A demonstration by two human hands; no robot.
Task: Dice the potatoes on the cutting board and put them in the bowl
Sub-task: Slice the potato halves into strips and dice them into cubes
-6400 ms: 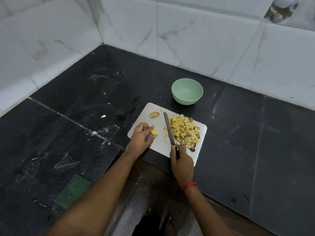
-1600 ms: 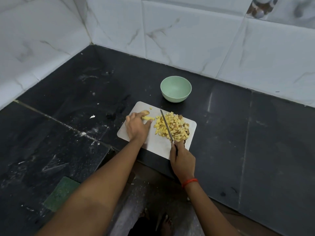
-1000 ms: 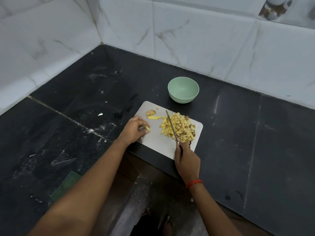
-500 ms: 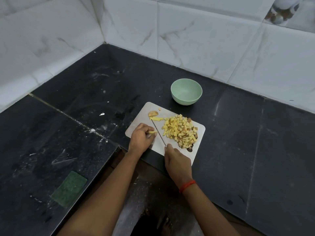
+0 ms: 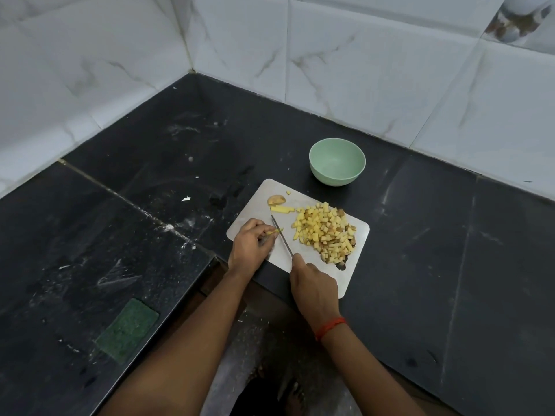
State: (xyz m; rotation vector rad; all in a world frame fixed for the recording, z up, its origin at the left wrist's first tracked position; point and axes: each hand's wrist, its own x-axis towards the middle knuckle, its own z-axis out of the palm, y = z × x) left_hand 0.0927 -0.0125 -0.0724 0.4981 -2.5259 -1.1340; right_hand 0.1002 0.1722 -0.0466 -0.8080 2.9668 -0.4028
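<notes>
Smack in the middle of the black stone counter (image 5: 420,265) sits the white cutting board (image 5: 303,202), so I'll use that as the clock.

The left hand (image 5: 250,250) is at the board's 9 o'clock edge. Its fingers are curled down, pinning a thin potato strip (image 5: 274,232) to the board. The right hand (image 5: 312,289) comes in from 6 o'clock, wrapped tight around the handle of a knife (image 5: 282,237). The handle is hidden inside the fist. The blade points off toward 11 o'clock and sits right against the strip, just beside the left fingertips.

The diced potato pile (image 5: 326,232) takes up the 3 o'clock half of the board, well apart from the blade. Some cubes show brown skin. Up around 11 o'clock there's a couple more cut strips (image 5: 282,209), a rounded end piece (image 5: 276,200) with the skin on just behind them, and one stray cube (image 5: 288,192) near the far edge.

The mint green bowl (image 5: 333,180) stands on the counter at about 1 o'clock, just past the board's far edge.

There's a red thread band (image 5: 330,327) on the right wrist. A green scrub pad (image 5: 127,330) lies way out at 8 o'clock.
</notes>
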